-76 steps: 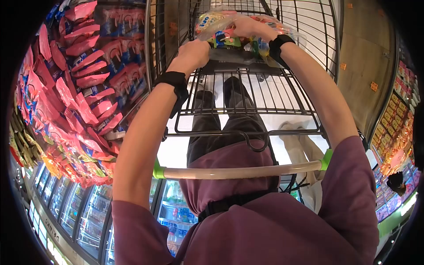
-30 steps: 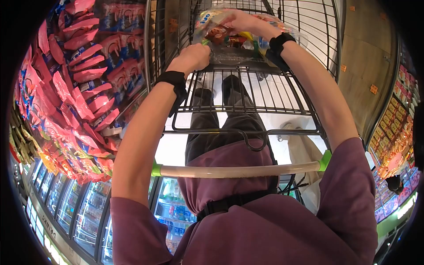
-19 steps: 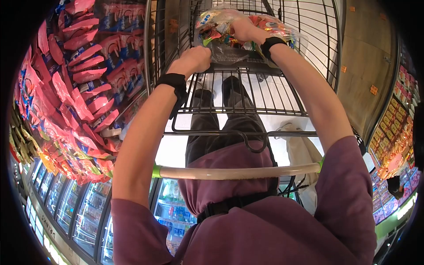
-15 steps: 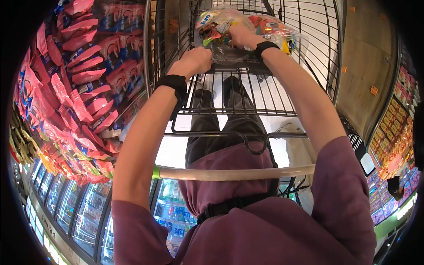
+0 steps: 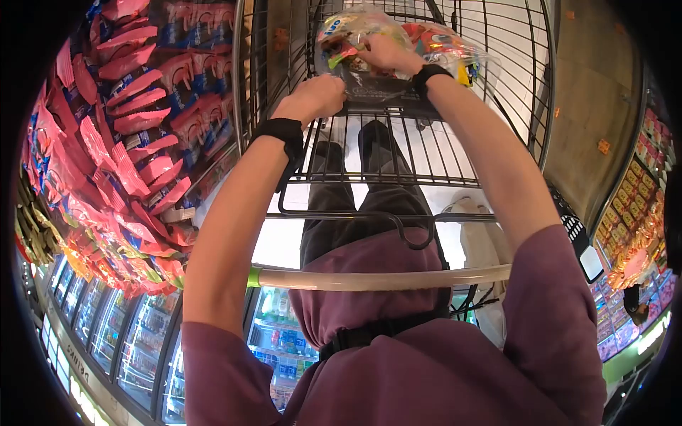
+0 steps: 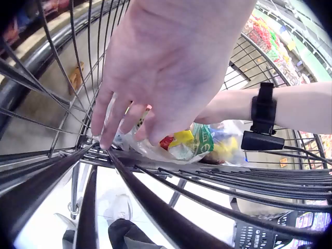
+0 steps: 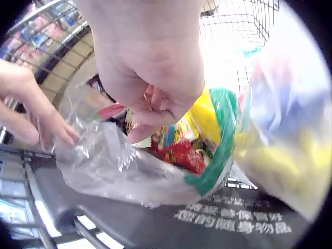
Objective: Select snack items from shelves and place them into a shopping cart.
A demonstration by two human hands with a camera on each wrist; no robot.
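A clear plastic bag (image 5: 362,25) of small colourful packets stands at the cart basket's near end; a green edge and red packet (image 7: 187,155) show in the right wrist view. My left hand (image 5: 312,98) (image 6: 166,67) is at the bag's left rim, thumb and fingers pinching the clear film (image 7: 104,155). Inside the bag's opening, my right hand (image 5: 389,55) (image 7: 150,67) has bent fingers among the packets. Something reddish shows between those fingers, but whether they grip it is unclear. Another filled bag (image 5: 444,46) (image 7: 285,124) lies to the right.
The wire cart (image 5: 490,42) has a pale handle (image 5: 383,278) near my waist. Pink snack packets (image 5: 131,121) hang on the left, with glass-door fridges (image 5: 149,355) below them. Snack shelves (image 5: 629,202) line the right. A black basket (image 6: 264,228) is beyond the wires.
My right hand has moved left inside the bag, and the brown packet under it a second ago is out of sight. More of the right-hand bag shows. My left hand has barely moved.
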